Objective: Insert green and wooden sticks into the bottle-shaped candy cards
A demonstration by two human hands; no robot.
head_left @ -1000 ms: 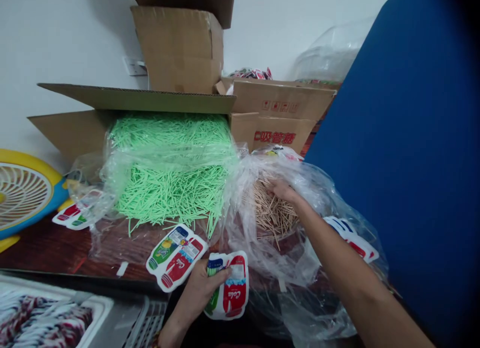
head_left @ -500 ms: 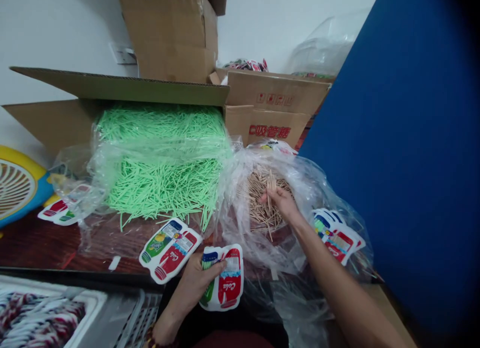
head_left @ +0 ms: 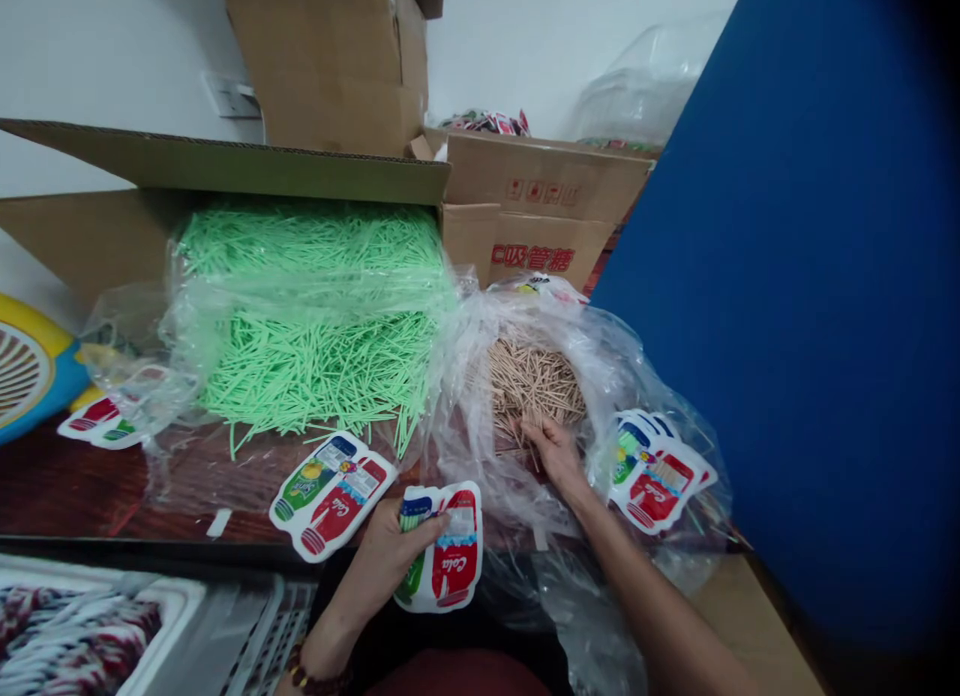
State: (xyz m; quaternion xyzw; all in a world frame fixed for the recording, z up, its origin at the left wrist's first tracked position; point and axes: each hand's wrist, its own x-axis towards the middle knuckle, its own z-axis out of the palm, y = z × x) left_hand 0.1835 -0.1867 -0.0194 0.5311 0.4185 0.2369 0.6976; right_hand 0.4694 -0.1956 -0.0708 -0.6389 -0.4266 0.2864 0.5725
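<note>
My left hand (head_left: 390, 548) is closed on a bottle-shaped packet (head_left: 457, 561) with red cola and green printing, held over the table's front edge. Thin green sticks show at the packet's left side, beside my thumb. My right hand (head_left: 556, 456) is at the near edge of a heap of thin brown sticks (head_left: 534, 376), fingers closed and pressed in among them; the fingertips are partly hidden. An open clear plastic bag (head_left: 469, 426) surrounds that heap. Left of the held packet, a similar packet (head_left: 334, 498) lies flat on the table.
A cardboard box (head_left: 67, 231) holds many green sticks (head_left: 322, 371) in clear plastic. Several packets (head_left: 651, 481) are stacked at the right, and another (head_left: 105, 423) lies left. A yellow-blue fan (head_left: 56, 376), a blue panel (head_left: 787, 306) and a white foam box (head_left: 184, 626) flank the table.
My right hand has moved from the middle of the brown heap down to its near edge; the upright sticks it held are no longer seen. The view has shifted slightly.
</note>
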